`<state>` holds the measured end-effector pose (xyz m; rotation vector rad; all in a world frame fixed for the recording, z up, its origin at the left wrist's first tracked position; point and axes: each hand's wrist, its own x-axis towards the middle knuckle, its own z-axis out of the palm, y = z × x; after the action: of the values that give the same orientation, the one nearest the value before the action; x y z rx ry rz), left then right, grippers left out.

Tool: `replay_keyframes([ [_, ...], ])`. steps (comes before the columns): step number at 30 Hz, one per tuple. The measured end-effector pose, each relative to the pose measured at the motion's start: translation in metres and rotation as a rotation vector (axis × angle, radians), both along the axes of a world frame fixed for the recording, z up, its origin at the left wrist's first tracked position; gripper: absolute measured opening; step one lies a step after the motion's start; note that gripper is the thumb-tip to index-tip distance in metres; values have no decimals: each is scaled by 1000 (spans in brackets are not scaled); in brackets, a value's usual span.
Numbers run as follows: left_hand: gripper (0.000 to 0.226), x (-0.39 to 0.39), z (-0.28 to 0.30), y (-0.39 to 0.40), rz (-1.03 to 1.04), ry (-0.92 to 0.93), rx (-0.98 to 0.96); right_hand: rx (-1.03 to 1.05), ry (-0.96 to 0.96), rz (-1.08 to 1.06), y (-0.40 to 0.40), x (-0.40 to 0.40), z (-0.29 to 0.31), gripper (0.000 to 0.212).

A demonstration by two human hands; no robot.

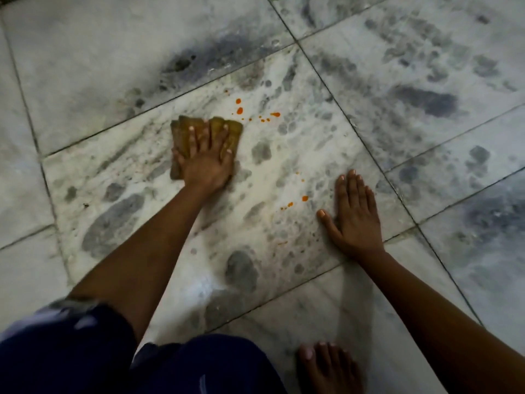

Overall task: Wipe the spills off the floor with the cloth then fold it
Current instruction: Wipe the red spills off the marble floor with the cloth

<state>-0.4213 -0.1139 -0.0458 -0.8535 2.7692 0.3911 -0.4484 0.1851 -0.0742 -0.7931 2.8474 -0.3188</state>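
Left hand [206, 163] flat on cloth [181, 137], fingers [193, 137] spread straight over it, cloth edge just past fingertips. Orange spills [240, 110] just right of cloth, more [304, 198] nearer right hand [355, 217], flat on floor [284, 155], fingers together, thumb apart.

No writing, label, brand or number can be read anywhere on the grey-veined marble floor tiles [284, 166]; the dim view may hide faint marks.
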Motion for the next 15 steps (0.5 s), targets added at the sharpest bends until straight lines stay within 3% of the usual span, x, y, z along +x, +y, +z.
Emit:
replay_keyframes([
  [3,52,-24,-1,21,-71,-3,1,-8,29,10,-7,-16,5,78],
  [8,56,61,-12,50,-281,119,-46,-32,28,-2,-23,-43,0,76],
  [11,59,61,-12,12,-151,73,-73,-43,40,-5,-26,-46,-3,75],
  [15,54,-12,-6,-39,98,7,-34,-38,22,-11,-26,-45,-2,76],
])
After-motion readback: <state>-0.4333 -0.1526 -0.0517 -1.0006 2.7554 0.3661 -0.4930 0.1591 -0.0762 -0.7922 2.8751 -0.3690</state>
